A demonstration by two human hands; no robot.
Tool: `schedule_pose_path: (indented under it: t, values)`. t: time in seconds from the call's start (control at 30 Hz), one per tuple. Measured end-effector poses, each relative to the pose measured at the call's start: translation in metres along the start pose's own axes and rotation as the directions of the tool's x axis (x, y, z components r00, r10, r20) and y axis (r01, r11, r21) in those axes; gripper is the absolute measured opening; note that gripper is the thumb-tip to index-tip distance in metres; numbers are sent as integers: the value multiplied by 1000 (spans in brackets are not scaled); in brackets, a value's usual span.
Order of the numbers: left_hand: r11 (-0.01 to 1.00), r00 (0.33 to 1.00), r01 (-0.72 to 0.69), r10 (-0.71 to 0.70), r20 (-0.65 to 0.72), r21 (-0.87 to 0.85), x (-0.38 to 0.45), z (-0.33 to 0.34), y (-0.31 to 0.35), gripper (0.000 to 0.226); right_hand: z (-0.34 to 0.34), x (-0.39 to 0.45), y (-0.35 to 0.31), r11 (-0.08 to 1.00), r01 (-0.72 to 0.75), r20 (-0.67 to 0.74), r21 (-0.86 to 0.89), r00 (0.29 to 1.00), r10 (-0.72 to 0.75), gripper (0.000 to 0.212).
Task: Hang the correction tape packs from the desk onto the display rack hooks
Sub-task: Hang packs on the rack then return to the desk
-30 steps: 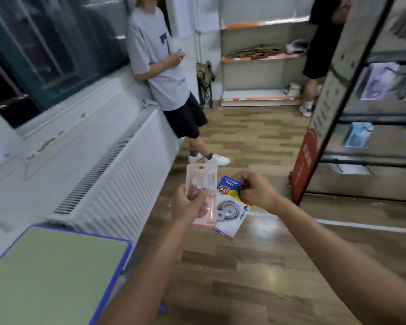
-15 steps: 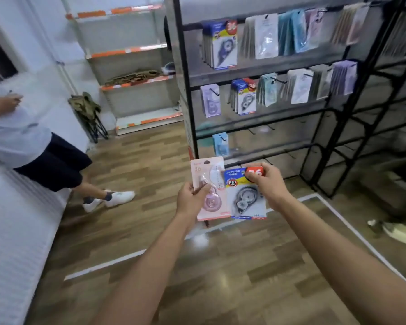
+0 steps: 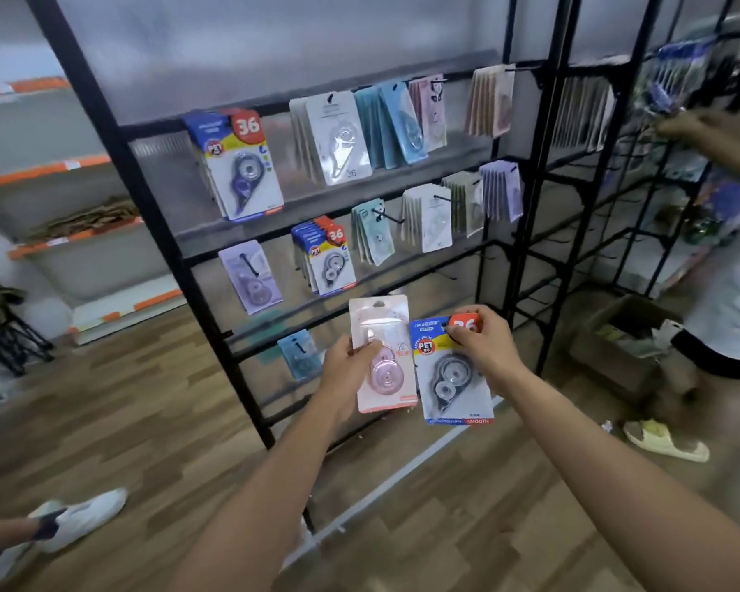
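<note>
Your left hand [image 3: 346,369] grips the pink pack [image 3: 383,356] by its left edge, thumb across the front. Your right hand [image 3: 483,341] pinches the blue pack [image 3: 453,373] at its top right corner. Both packs are upright, side by side, edges just overlapping, held in front of the lower part of the rack [image 3: 154,232].

The rack is a black metal frame with a translucent back panel and horizontal bars. On the top bar hang a blue stack [image 3: 242,164] marked 36, a white stack [image 3: 338,136] and teal and pink ones further right. On the middle bar hang a single purple pack [image 3: 251,275], a smaller blue stack [image 3: 327,256] marked 36, and pale stacks to the right. A lone light-blue pack [image 3: 300,354] hangs on a lower bar, just left of your left hand. Several hooks on the lower right bars carry nothing.

The floor [image 3: 125,420] is wood-look planks with a white line [image 3: 385,484] running under the rack. White shelves [image 3: 52,173] with orange edging stand against the far left wall. A second rack stands to the right, where another person [image 3: 727,292] reaches in; a cardboard box [image 3: 624,339] sits at its foot. A white shoe [image 3: 80,517] shows at lower left.
</note>
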State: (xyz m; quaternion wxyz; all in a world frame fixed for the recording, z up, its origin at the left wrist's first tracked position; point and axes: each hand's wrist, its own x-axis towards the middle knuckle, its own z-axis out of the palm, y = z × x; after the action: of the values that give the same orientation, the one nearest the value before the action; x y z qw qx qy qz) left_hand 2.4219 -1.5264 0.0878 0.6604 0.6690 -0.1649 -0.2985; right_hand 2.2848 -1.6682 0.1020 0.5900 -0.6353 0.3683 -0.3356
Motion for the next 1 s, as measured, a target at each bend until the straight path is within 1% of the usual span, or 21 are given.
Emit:
schedule_pose_path:
  t: [0.1, 0.27, 0.37, 0.43, 0.5, 0.63, 0.73, 0.83, 0.9, 1.0]
  values:
    - [1000, 1000, 4, -4, 15, 8, 45, 32, 12, 12, -14, 47, 3, 1000, -1, -46, -11, 999, 1, 17]
    - [998, 995, -63, 63, 83, -2, 117, 97, 34, 24, -44, 130, 6, 1000, 17, -76, -13, 997, -18, 18]
    - [995, 992, -100, 99, 74, -2, 160, 147, 49, 19, -72, 190, 1, 997, 68, -89, -39, 993, -71, 20]
    - [990, 989, -142, 140, 56, 25, 187, 183, 60, 21, -93, 229, -9, 991, 117, -99, -61, 988, -123, 20]
    - [977, 979, -204, 203, 34, 56, 211, 216, 75, 13, -115, 269, -22, 986, 145, -95, -76, 984, -152, 20]
    - [931, 945, -327, 328, 20, 160, 256, 276, 109, 13, -157, 346, -51, 979, 198, -105, -56, 974, -203, 17]
    - [885, 905, -412, 425, -16, 214, 285, 310, 128, 11, -176, 392, -62, 968, 232, -141, -95, 960, -243, 17]
    - [840, 870, -470, 493, -20, 269, 315, 338, 149, 7, -185, 434, -61, 975, 209, -123, -77, 968, -217, 16]
    - [801, 843, -515, 538, 11, 304, 336, 356, 166, 9, -189, 459, -59, 979, 201, -119, -38, 972, -205, 17]
    - [727, 790, -594, 608, 77, 344, 365, 382, 189, 7, -196, 493, -56, 979, 203, -153, -30, 967, -206, 20]
